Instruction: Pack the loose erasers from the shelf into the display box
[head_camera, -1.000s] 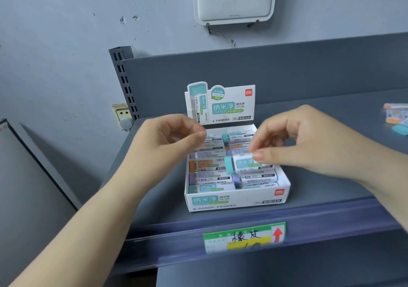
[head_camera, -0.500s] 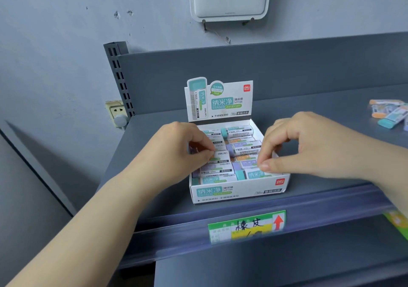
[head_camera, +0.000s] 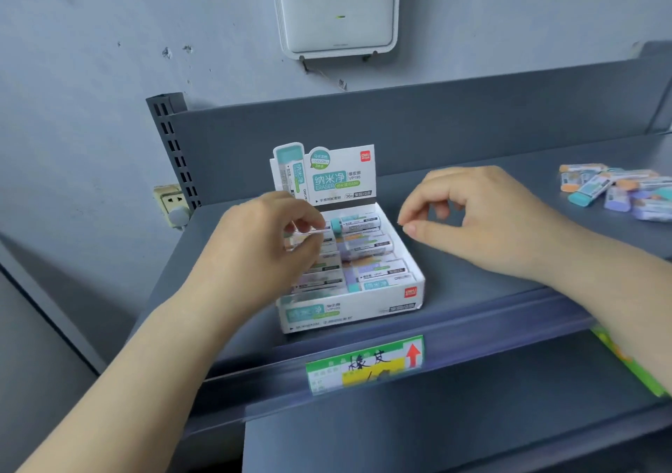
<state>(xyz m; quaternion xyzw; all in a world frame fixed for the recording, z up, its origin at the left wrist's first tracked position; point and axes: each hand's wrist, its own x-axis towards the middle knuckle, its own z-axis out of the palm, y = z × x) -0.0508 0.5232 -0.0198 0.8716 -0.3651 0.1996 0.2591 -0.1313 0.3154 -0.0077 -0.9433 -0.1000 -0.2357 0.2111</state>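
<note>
The left hand [head_camera: 269, 240] hovers over the left half of the display box [head_camera: 349, 312], its curled fingers blurred, so I cannot tell whether they pinch an eraser. Just right of the box, the right hand [head_camera: 483, 221] hangs loosely curled, holding nothing. The loose erasers [head_camera: 618, 192] lie on the shelf [head_camera: 491, 298] well beyond that hand's right.

Matt grey metal shelf [head_camera: 472, 189]; glossy printed card display box [head_camera: 349, 312].
</note>
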